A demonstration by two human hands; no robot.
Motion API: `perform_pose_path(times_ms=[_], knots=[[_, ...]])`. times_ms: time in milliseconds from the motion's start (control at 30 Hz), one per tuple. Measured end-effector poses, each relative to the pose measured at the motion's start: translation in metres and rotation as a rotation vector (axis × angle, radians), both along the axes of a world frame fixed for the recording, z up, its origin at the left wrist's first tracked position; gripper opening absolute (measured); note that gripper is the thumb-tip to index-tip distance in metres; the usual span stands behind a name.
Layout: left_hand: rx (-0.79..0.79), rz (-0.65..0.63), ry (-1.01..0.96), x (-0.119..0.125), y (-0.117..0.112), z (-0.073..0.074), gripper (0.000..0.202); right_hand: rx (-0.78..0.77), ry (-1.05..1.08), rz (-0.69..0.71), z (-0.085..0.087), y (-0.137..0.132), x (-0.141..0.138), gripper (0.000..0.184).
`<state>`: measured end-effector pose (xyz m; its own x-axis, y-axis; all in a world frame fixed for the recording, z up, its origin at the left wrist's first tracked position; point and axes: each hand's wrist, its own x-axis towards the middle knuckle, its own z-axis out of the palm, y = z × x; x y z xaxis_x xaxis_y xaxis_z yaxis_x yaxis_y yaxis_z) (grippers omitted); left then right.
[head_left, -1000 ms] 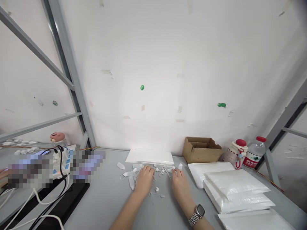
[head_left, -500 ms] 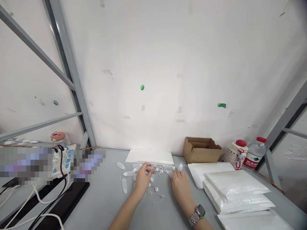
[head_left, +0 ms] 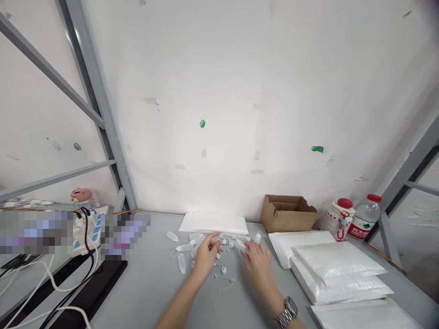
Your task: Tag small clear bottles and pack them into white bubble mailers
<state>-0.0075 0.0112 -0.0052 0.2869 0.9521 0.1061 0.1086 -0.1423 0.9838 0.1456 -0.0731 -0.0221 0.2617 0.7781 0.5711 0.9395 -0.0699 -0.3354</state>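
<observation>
My left hand [head_left: 206,256] is closed in a pinch at the middle of the grey table; what lies between its fingertips is too small to make out. To its right, the fingers of my right hand [head_left: 259,265] close around a small translucent squeeze bottle [head_left: 242,245], tilted toward the left hand. More such bottles lie left of my left hand, among them a flat one [head_left: 181,263] and another [head_left: 172,236]. A white cap [head_left: 223,270] and a looped cap strap [head_left: 224,277] rest between my wrists. Further small white pieces are partly hidden by the left fingers.
White sheets [head_left: 212,223] lie against the wall. On the right are an open cardboard box [head_left: 290,221], stacked white padded mailers [head_left: 339,260], a jug with a red lid [head_left: 338,217] and a water bottle [head_left: 364,219]. Cables and a power strip [head_left: 89,233] occupy the left.
My right hand now has a small bottle in its fingers and has it tilted toward the left hand. The flat bottle at left has shifted slightly. My left hand has barely moved.
</observation>
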Motion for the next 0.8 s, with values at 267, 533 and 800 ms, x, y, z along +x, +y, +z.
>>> perform_pose_path(times_ms=[267,533,800], knots=[[-0.005,0.029,-0.001,0.001,0.001,-0.001,0.028,-0.025,0.650,0.228,0.001,0.010,0.004,0.028],[0.177,0.004,0.283,-0.005,-0.001,0.002,0.033,-0.216,1.224,0.454,0.023,0.002,-0.006,0.042],[0.220,-0.073,0.420,-0.005,-0.006,0.006,0.031,-0.217,1.319,0.458,0.019,0.005,-0.010,0.046]])
